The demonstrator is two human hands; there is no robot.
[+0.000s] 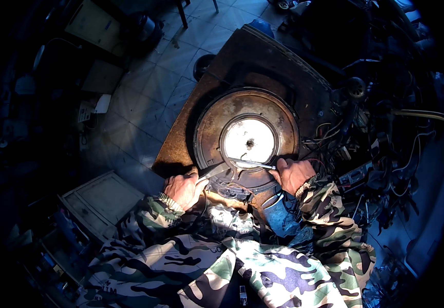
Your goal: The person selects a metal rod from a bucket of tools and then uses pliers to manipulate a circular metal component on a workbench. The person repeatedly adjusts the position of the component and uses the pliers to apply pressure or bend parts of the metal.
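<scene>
A round, rust-stained metal housing (209, 123) lies on the brown board, with a brightly lit pale disc (260, 133) at its middle and a dark hole at the disc's centre. My left hand (183, 190) is closed around a flat, wide-bladed grey tool (215, 170). Its tip reaches the near edge of the inner ring. My right hand (295, 175) grips a slim, silvery rod-like tool (255, 165), which points left over the near edge of the disc. The two tool tips lie close together; whether they touch, I cannot tell. Thin wires (234, 186) run along the housing's near side.
The worn brown board (175, 146) carries the housing. Tangled wires and parts (355, 154) crowd the right side. A blue object (283, 218) is beside my right forearm. A pale panel (98, 203) stands at the left, and the tiled floor (150, 97) lies beyond.
</scene>
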